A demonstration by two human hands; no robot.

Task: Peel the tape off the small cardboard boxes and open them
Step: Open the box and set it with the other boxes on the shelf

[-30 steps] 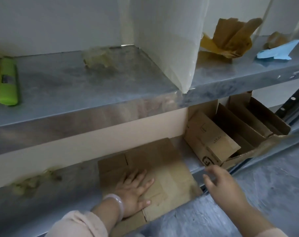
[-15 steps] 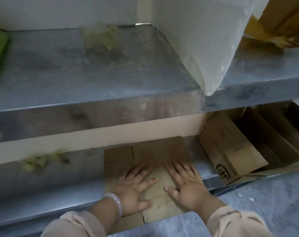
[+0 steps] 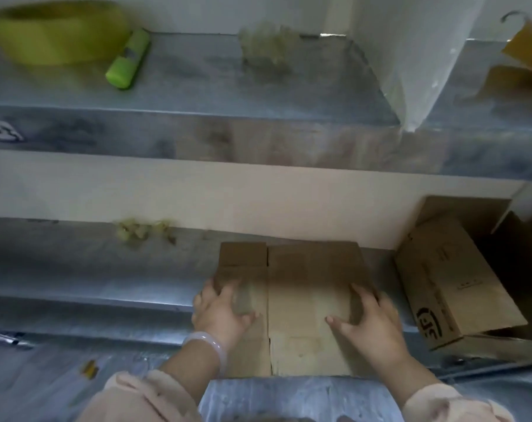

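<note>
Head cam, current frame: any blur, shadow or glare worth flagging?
Head view: motion blur smears the yellow-green shape at top left. Head view: the upper shelf shades the far half of the flattened cardboard; its near half is brighter. Head view: dim and soft overall, no strong glare.

The place reads as a storeroom or packing area. An upper shelf (image 3: 197,86) and a lower shelf (image 3: 76,269) of bare grey metal run along a plain pale wall (image 3: 197,193). They carry flattened cardboard (image 3: 304,284), an opened carton (image 3: 447,284) with a printed logo, crumpled brown paper (image 3: 526,47), a green cutter-like tool (image 3: 127,59) and clumps of peeled tape (image 3: 143,229).
</note>
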